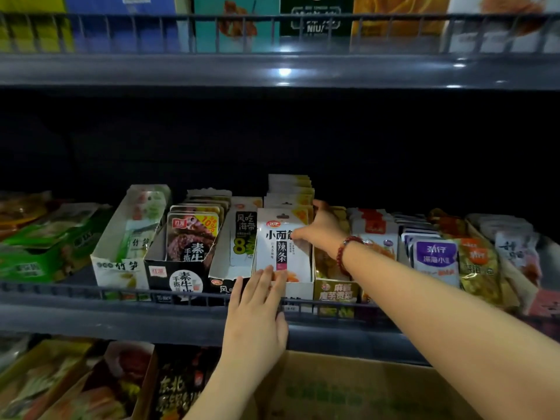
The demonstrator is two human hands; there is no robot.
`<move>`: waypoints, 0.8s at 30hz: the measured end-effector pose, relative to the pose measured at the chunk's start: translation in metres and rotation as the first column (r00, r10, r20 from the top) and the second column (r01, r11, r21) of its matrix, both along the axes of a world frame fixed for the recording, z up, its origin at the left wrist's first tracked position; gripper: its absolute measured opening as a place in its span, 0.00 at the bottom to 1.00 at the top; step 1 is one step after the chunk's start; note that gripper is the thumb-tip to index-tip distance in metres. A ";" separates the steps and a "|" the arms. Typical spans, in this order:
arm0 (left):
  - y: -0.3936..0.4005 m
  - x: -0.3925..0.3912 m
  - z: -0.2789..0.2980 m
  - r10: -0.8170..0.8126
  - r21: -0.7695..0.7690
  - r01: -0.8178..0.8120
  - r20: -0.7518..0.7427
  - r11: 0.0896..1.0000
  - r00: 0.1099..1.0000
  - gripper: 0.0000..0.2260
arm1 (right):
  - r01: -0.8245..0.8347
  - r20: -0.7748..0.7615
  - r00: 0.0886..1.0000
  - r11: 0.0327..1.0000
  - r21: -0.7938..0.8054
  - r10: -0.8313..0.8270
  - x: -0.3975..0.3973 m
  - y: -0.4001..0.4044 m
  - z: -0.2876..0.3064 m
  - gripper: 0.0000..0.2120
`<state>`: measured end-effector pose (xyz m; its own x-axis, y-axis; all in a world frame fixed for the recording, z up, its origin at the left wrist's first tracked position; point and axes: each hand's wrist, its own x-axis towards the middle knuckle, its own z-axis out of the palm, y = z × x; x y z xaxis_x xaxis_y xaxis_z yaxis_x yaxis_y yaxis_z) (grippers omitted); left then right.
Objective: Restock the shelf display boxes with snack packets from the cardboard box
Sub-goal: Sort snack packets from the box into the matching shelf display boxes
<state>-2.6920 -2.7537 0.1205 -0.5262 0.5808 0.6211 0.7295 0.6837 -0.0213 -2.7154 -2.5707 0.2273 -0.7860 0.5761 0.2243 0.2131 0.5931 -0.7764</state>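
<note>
A row of white snack packets (280, 237) stands upright in a white display box (298, 291) at the middle of the shelf. My right hand (321, 227), with a red bead bracelet on its wrist, pinches the upper right edge of the front packet. My left hand (257, 310) reaches over the shelf rail, and its straight fingers press the lower front of that packet. The brown cardboard box (348, 389) lies below the shelf at the bottom of the view; its contents are hidden.
Other display boxes flank the white one: a dark box (172, 277) and a white bamboo-shoot box (118, 268) to the left, a gold box (336, 292) and purple packets (436, 259) to the right. A wire rail (121, 291) fronts the shelf. Another shelf (272, 71) hangs overhead.
</note>
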 end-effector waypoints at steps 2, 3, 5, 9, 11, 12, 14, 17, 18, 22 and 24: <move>0.000 -0.001 0.000 -0.009 0.018 0.009 -0.014 1.000 1.000 0.29 | 0.000 0.019 1.000 1.000 -0.017 0.000 -0.003 0.003 0.002 0.44; 0.000 -0.002 0.000 -0.016 0.026 0.016 -0.020 1.000 1.000 0.28 | -0.019 0.029 0.999 0.999 -0.040 0.020 -0.004 0.004 0.002 0.43; 0.000 -0.004 0.000 -0.036 0.041 0.038 -0.033 0.998 0.999 0.27 | -0.080 0.054 0.995 0.994 -0.067 0.084 -0.005 0.005 0.005 0.36; 0.000 -0.006 -0.002 -0.065 0.067 0.068 -0.048 0.995 0.997 0.27 | -0.181 0.085 0.979 0.981 -0.067 0.186 0.000 0.005 0.014 0.39; -0.001 -0.006 -0.002 -0.076 0.083 0.079 -0.039 0.993 0.996 0.27 | -0.228 0.102 0.967 0.972 -0.054 0.232 0.007 0.002 0.013 0.40; -0.001 -0.005 -0.001 -0.077 0.087 0.080 -0.035 0.993 0.996 0.27 | -0.253 0.122 0.959 0.966 -0.045 0.257 0.010 0.000 0.010 0.40; -0.001 -0.005 -0.001 -0.082 0.093 0.085 -0.029 0.992 0.996 0.27 | -0.288 0.152 0.946 0.957 -0.012 0.287 0.015 -0.002 0.000 0.45; -0.002 -0.004 0.000 -0.097 0.098 0.098 -0.015 0.990 0.995 0.26 | -0.294 0.132 0.950 0.954 0.055 0.284 0.017 -0.002 -0.008 0.48; -0.002 -0.004 0.000 -0.096 0.098 0.097 -0.011 0.991 0.995 0.26 | -0.277 0.131 0.956 0.956 0.093 0.264 0.016 -0.002 -0.010 0.47; -0.002 -0.005 0.000 -0.103 0.102 0.100 0.020 0.990 0.994 0.24 | -0.172 0.086 0.984 0.938 0.300 0.153 0.016 -0.010 -0.015 0.40; -0.003 -0.006 0.000 -0.119 0.111 0.114 0.038 0.987 0.992 0.23 | -0.142 0.045 0.990 0.934 0.328 0.135 0.017 -0.010 -0.018 0.37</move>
